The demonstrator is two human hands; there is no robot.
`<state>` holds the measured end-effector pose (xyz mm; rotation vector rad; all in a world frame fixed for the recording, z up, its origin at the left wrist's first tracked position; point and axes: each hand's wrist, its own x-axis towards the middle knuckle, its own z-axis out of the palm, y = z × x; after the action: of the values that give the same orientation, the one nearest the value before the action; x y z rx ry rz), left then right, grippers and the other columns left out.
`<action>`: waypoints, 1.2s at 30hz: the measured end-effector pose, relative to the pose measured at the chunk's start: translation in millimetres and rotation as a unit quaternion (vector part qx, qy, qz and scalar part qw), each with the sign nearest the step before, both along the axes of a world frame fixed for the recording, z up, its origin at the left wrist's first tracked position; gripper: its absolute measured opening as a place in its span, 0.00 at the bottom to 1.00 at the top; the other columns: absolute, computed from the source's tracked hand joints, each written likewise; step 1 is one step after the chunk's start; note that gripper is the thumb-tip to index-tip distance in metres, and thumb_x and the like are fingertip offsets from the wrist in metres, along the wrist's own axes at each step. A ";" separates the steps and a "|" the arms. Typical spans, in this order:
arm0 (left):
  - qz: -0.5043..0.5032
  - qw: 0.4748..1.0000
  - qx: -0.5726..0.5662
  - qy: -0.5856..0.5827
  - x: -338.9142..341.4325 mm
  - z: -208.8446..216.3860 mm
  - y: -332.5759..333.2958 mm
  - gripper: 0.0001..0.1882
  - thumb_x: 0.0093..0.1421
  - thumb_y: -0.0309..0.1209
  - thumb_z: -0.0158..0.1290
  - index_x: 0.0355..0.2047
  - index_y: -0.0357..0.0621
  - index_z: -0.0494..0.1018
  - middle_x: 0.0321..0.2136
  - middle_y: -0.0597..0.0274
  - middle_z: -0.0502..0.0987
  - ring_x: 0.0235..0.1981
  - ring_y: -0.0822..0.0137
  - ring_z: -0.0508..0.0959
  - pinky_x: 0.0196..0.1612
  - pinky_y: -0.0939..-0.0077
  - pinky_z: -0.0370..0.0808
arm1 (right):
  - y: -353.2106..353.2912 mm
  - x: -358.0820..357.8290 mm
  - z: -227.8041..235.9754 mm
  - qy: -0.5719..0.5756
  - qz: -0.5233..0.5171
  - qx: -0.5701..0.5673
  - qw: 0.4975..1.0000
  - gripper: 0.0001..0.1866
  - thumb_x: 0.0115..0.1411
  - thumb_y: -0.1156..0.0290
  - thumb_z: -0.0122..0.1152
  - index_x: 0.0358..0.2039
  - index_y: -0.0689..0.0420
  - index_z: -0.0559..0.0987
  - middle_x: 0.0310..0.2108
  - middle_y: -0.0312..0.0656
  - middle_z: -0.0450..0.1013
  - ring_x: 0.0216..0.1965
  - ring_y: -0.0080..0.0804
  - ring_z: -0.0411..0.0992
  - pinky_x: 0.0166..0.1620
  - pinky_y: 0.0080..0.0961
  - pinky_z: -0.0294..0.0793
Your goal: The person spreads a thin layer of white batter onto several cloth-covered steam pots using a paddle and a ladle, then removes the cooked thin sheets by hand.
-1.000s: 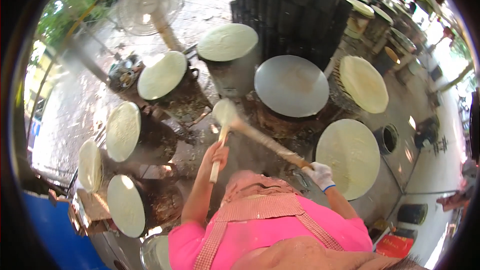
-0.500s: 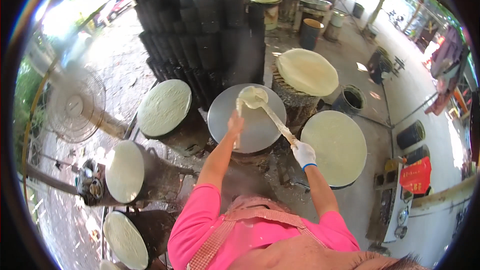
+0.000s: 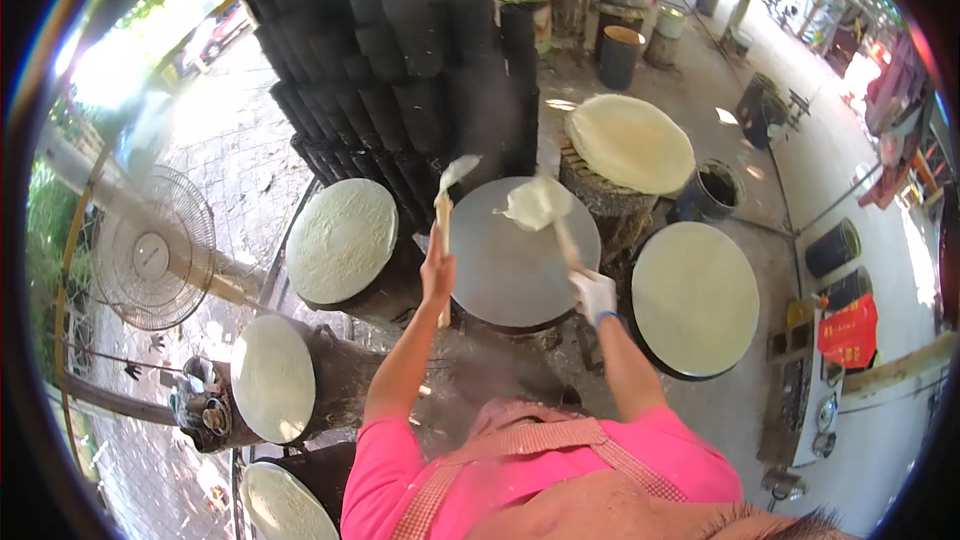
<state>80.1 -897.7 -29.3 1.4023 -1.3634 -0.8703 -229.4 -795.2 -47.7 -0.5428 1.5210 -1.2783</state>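
Note:
Before me is a round grey griddle [image 3: 505,280] with a bare metal top. My right hand [image 3: 595,295], in a white glove with a blue cuff, is closed round a wooden handle at the griddle's right side. The handle ends in a thick lump of pale batter [image 3: 538,204] over the griddle's far part; the batter hides the tool's head. My bare left hand [image 3: 437,275] grips a wooden spatula [image 3: 444,222] upright by the griddle's left edge. Its tip is smeared with white batter and points away from me.
Pale flatbread sheets cover round griddles at left [image 3: 343,240], lower left [image 3: 273,378] and right [image 3: 695,298]. A stack of flatbreads [image 3: 630,143] sits far right. Dark curved tiles [image 3: 400,60] are piled behind. A fan [image 3: 152,245] stands left, a dark bucket [image 3: 712,190] right.
The two tools have moved apart. My left hand has lifted the spatula away to the griddle's left edge, and the batter lump has shifted right. The whole view has also shifted a little.

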 end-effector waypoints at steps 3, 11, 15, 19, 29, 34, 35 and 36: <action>-0.031 0.988 0.148 0.032 12.9 -27.3 60.9 0.39 0.53 0.21 0.46 0.66 0.64 0.58 0.36 0.58 0.79 0.20 0.69 0.73 0.25 0.74 0.72 | -45.7 6.5 -6.6 0.394 0.133 0.012 0.910 0.17 0.54 0.57 0.62 0.38 0.55 0.83 0.27 0.40 0.78 0.27 0.35 0.74 0.29 0.32 0.70; -0.021 0.966 0.259 -0.002 62.6 -27.5 172.0 0.38 0.53 0.23 0.48 0.66 0.52 0.57 0.47 0.50 0.76 0.38 0.67 0.76 0.41 0.75 0.72 | -14.5 42.1 -13.4 0.123 0.017 -0.030 0.992 0.18 0.50 0.64 0.65 0.39 0.63 0.83 0.27 0.39 0.78 0.26 0.23 0.71 0.32 0.24 0.71; -0.002 0.964 0.261 -0.046 79.8 -36.4 190.2 0.38 0.54 0.24 0.49 0.67 0.57 0.57 0.42 0.48 0.77 0.36 0.65 0.76 0.40 0.72 0.72 | -24.0 21.3 37.9 0.303 0.150 -0.062 0.939 0.18 0.53 0.64 0.63 0.40 0.64 0.82 0.25 0.39 0.78 0.26 0.24 0.73 0.31 0.25 0.71; -0.028 0.968 0.226 -0.105 86.0 -44.8 181.2 0.38 0.55 0.26 0.50 0.67 0.58 0.56 0.42 0.46 0.77 0.36 0.60 0.77 0.41 0.70 0.72 | -1.2 2.2 11.3 0.065 0.027 -0.023 0.997 0.10 0.53 0.67 0.63 0.32 0.59 0.82 0.15 0.37 0.71 0.12 0.26 0.66 0.16 0.25 0.63; 0.007 0.976 0.207 -0.064 81.2 -80.4 192.3 0.37 0.55 0.27 0.55 0.65 0.45 0.57 0.53 0.45 0.72 0.51 0.60 0.74 0.52 0.72 0.69 | -46.5 -50.8 26.5 -0.025 0.141 0.076 0.987 0.11 0.53 0.68 0.65 0.36 0.58 0.83 0.13 0.35 0.69 0.08 0.22 0.61 0.11 0.22 0.55; 0.070 0.949 0.304 -0.057 31.9 6.4 213.5 0.37 0.56 0.27 0.52 0.66 0.45 0.55 0.49 0.46 0.74 0.41 0.62 0.78 0.43 0.71 0.73 | -42.4 -60.5 37.0 -0.071 0.279 0.114 0.951 0.15 0.56 0.67 0.64 0.43 0.57 0.81 0.12 0.34 0.66 0.08 0.21 0.57 0.11 0.22 0.51; 0.088 0.946 0.307 -0.056 29.7 14.4 214.2 0.37 0.56 0.26 0.51 0.66 0.44 0.54 0.47 0.48 0.75 0.37 0.63 0.78 0.41 0.72 0.74 | -49.1 -78.8 38.4 -0.064 0.306 0.119 0.942 0.17 0.57 0.67 0.63 0.47 0.58 0.80 0.12 0.34 0.65 0.08 0.21 0.57 0.11 0.21 0.50; 0.098 0.980 0.100 -0.142 50.0 -36.9 235.4 0.37 0.56 0.26 0.51 0.66 0.41 0.53 0.44 0.51 0.75 0.35 0.65 0.77 0.38 0.74 0.74 | -64.7 -95.5 29.5 -0.064 0.298 0.118 0.945 0.18 0.57 0.67 0.62 0.47 0.59 0.80 0.12 0.34 0.65 0.07 0.21 0.56 0.11 0.22 0.50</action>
<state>130.0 -662.3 -66.2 1.8401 -1.3437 -0.7105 -324.9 -859.9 -18.2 -0.6815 1.2436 -0.6400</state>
